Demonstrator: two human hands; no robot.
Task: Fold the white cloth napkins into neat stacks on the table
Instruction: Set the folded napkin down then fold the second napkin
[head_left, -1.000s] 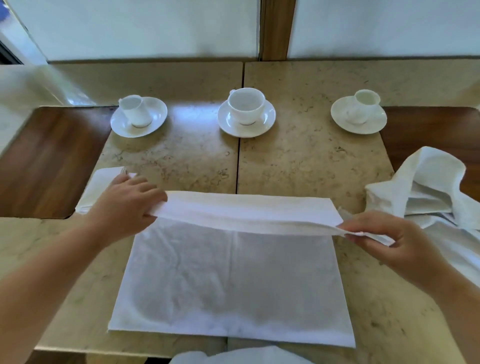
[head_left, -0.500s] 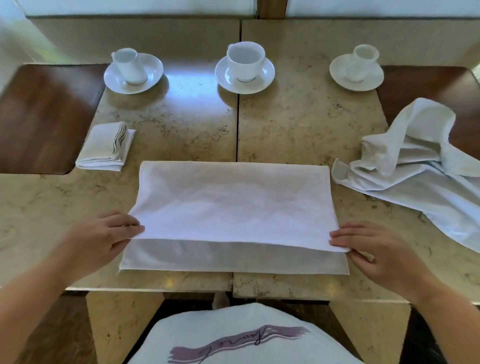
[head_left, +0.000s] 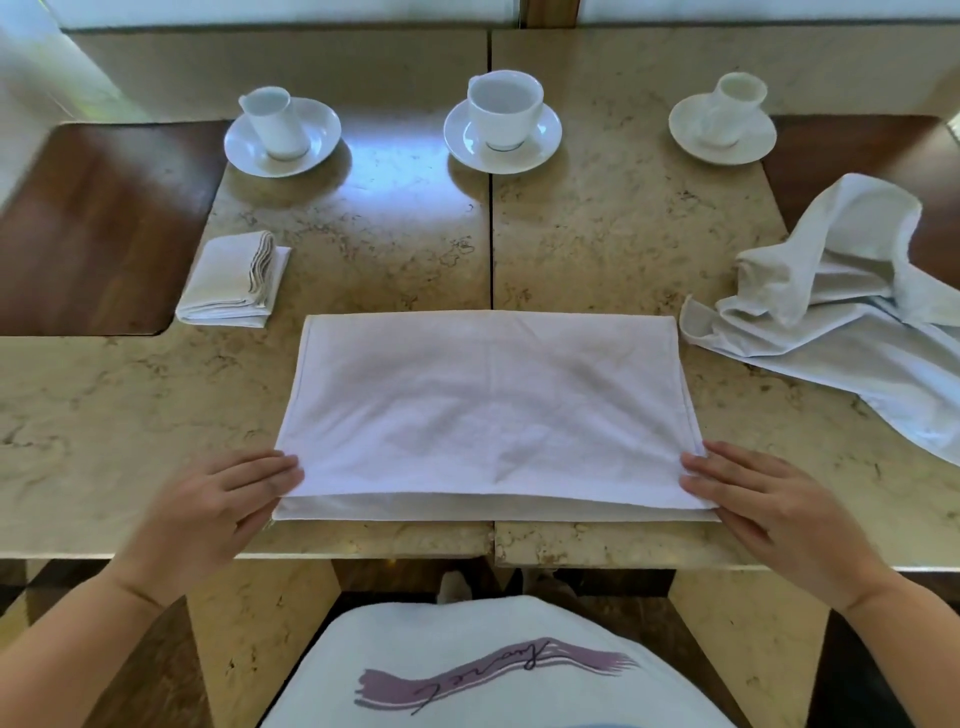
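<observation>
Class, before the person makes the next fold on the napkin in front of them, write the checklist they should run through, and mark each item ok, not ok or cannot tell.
1. Half-folded napkin lies flat on the marble table: ok.
2. Top layer's near edge meets the bottom layer's: not ok, a strip of the lower layer shows along the near side.
3. Left hand and right hand rest on the near corners: ok.
4. Room beside the napkin to fold it sideways: ok, the folded napkin and the crumpled napkin pile lie apart from it.
5. Cups on saucers stand well beyond the far edge: ok.
6. Underside clean: cannot tell.
</observation>
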